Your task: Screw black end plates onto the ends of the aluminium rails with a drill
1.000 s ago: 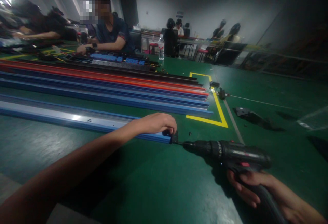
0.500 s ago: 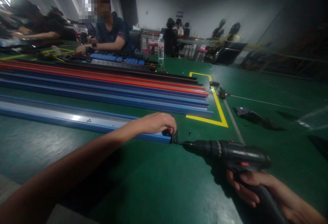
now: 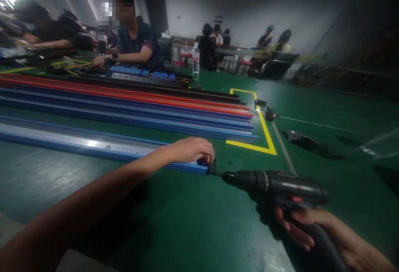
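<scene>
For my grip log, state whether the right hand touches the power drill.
Touching: the head view shows the right hand gripping the power drill by its handle.

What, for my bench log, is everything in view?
Drill: one, black, lower right.
Front rail: one, blue and silver, left to centre.
End piece: one, black, front rail's right end.
Small piece: one, dark, near drill tip.
Rear rails: several, blue, red, black, midway.
Tape: several strips, yellow, tabletop.
Loose parts: several, black, right.
Clear object: one, colourless, right edge.
Bottle: one, clear, back centre.
Gear: some, black and blue, back left.
Worktable: one, green, beneath.
People: several, mostly dark clothes, background.
Chairs: several, black, background.
Left hand: one, bare, at end piece.
Right hand: one, bare, gripping drill.
</scene>
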Tool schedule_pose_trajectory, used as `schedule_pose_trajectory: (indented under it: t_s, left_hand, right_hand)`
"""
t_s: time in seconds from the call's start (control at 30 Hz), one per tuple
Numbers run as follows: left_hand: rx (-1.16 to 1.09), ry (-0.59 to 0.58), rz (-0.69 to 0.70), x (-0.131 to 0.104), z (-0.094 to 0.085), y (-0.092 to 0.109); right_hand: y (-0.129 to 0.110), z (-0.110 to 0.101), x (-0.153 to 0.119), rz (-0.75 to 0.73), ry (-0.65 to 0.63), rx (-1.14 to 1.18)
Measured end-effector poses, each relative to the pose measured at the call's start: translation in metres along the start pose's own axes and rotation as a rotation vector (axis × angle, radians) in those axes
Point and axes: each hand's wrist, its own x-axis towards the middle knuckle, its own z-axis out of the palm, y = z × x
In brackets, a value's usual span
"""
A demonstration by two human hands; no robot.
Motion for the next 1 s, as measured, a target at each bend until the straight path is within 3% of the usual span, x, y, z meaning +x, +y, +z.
schedule_pose_trajectory:
  t_s: [0.3, 1.0]
  left_hand:
    - [0.013, -0.009, -0.014, -0.001, 0.001, -0.002]
    - [0.023, 0.000, 0.002, -0.001, 0.001, -0.003]
  right_hand:
    - [0.009, -0.003, 0.002, -0.066, 0.029, 0.052]
    - [0.008, 0.000, 0.001, -0.041, 0.046, 0.044]
